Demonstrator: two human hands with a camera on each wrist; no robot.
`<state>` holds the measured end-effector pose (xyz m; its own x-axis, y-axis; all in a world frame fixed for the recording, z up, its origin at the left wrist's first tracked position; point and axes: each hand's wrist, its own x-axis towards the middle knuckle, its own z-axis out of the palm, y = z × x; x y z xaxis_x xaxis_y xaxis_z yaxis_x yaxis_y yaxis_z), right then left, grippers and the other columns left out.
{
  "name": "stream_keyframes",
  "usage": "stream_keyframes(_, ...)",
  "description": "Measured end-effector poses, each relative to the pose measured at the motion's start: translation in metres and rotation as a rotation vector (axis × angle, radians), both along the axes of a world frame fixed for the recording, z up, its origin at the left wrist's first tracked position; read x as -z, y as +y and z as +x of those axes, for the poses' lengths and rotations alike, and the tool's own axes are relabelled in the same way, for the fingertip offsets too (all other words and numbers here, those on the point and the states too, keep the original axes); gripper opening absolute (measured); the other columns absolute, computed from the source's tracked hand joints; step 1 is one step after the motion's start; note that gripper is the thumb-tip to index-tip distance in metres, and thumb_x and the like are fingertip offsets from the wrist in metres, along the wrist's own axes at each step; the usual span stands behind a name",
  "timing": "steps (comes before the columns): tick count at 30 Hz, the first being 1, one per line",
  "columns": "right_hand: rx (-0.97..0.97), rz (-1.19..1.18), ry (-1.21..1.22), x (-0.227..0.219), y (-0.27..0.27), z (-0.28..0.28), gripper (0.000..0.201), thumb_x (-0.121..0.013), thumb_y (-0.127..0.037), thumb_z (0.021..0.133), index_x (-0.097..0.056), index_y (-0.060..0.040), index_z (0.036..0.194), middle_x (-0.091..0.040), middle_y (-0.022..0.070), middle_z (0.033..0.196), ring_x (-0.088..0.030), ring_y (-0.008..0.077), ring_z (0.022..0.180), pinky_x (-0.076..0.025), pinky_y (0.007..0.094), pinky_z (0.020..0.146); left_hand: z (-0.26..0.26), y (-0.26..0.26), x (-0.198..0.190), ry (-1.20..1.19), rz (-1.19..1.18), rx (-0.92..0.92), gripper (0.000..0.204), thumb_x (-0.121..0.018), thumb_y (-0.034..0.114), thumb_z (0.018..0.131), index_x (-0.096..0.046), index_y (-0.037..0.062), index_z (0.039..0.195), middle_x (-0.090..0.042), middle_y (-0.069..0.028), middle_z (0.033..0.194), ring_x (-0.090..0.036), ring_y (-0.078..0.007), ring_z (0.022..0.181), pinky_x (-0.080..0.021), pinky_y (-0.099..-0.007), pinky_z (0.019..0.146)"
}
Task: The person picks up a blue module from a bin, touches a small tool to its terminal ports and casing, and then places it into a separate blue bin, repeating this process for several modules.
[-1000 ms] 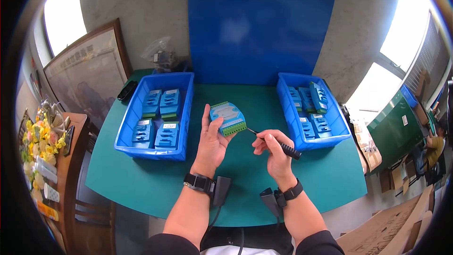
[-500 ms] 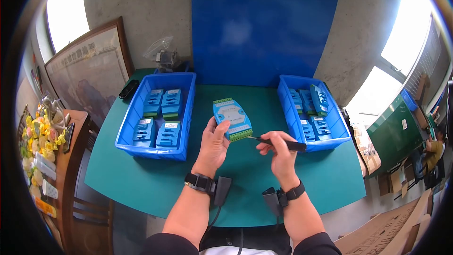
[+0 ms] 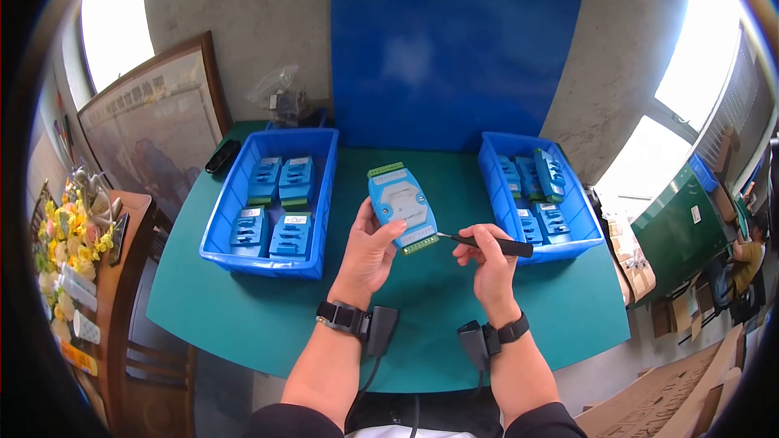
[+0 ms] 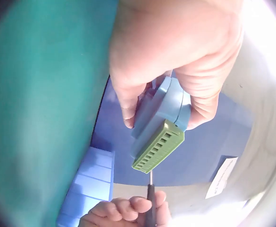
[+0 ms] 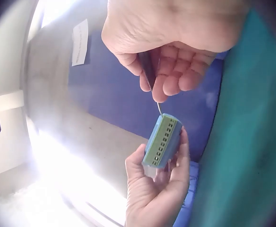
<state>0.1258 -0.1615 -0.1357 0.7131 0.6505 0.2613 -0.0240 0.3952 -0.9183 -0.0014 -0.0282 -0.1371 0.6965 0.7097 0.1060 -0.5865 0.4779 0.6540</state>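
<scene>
In the head view, from left to right, a blue tray (image 3: 260, 266) is seen first on the green table (image 3: 243, 316), with four blue modules (image 3: 291, 235) lying in it. Next comes the left hand (image 3: 367, 250), by which one light-blue module (image 3: 402, 195) is gripped above the table, between the two trays; its labelled face is pressed by the thumb, and its far side is supported by the other fingers. A green terminal block (image 3: 419, 246) is set along the module's near edge. At that block's right end the thin shaft of a screwdriver (image 3: 511, 246) is met; whether the tip is seated in a screw cannot be told. The black handle is pinched by the thumb and fingers of the right hand (image 3: 491, 268). Farther right, more modules (image 3: 553, 221) are held in a second blue tray (image 3: 560, 248).

The step in hand is judged to be work on the end terminal with the tool. For the next move, the module would need to be kept steady and the tip aligned squarely before any turning is attempted.
</scene>
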Motion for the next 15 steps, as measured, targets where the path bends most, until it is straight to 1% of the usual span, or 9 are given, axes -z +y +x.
stream_keyframes(2,0.039,-0.018,-0.015,0.002,-0.001,0.004,0.026,-0.056,-0.021,0.092,-0.067,0.0018,0.086,-0.064,0.0098,0.066,-0.059,0.0133,0.056,-0.047,0.0243,0.054,-0.002,0.001,-0.001,-0.020,-0.018,0.021,0.065,-0.067,-0.005,0.075,-0.039,0.0059,0.132,-0.052,-0.0082,0.121,-0.052,-0.0221,0.116,-0.042,-0.0400,0.102)
stream_keyframes(5,0.047,0.056,0.001,-0.002,-0.001,-0.001,0.026,-0.055,-0.020,0.092,-0.067,0.0022,0.085,-0.064,0.0094,0.066,-0.058,0.0126,0.055,-0.046,0.0239,0.053,-0.003,0.000,-0.004,-0.025,-0.024,0.036,0.067,-0.066,-0.008,0.072,-0.039,0.0075,0.132,-0.052,-0.0080,0.121,-0.051,-0.0232,0.117,-0.044,-0.0420,0.101)
stream_keyframes(8,-0.010,0.076,-0.038,-0.008,-0.004,-0.007,0.023,-0.056,-0.017,0.091,-0.066,0.0024,0.084,-0.064,0.0089,0.066,-0.059,0.0119,0.057,-0.046,0.0233,0.054,-0.003,0.002,-0.001,-0.021,0.006,0.011,0.069,-0.066,-0.010,0.070,-0.039,0.0081,0.131,-0.051,-0.0079,0.122,-0.051,-0.0238,0.118,-0.045,-0.0435,0.101)
stream_keyframes(14,-0.019,-0.147,-0.268,-0.001,0.000,-0.014,0.019,-0.058,-0.014,0.091,-0.068,0.0011,0.084,-0.065,0.0055,0.069,-0.061,0.0096,0.062,-0.048,0.0222,0.057,-0.001,0.002,0.002,0.004,-0.006,-0.004,0.069,-0.064,-0.014,0.068,-0.041,0.0081,0.130,-0.051,-0.0078,0.122,-0.052,-0.0243,0.117,-0.045,-0.0442,0.100)
stream_keyframes(15,-0.035,-0.155,-0.236,-0.002,-0.001,-0.016,0.020,-0.058,-0.016,0.091,-0.068,0.0010,0.084,-0.065,0.0046,0.071,-0.061,0.0089,0.063,-0.048,0.0217,0.057,-0.001,0.002,0.003,0.003,-0.012,-0.004,0.069,-0.064,-0.014,0.068,-0.041,0.0080,0.130,-0.051,-0.0077,0.122,-0.052,-0.0243,0.117,-0.046,-0.0438,0.100)
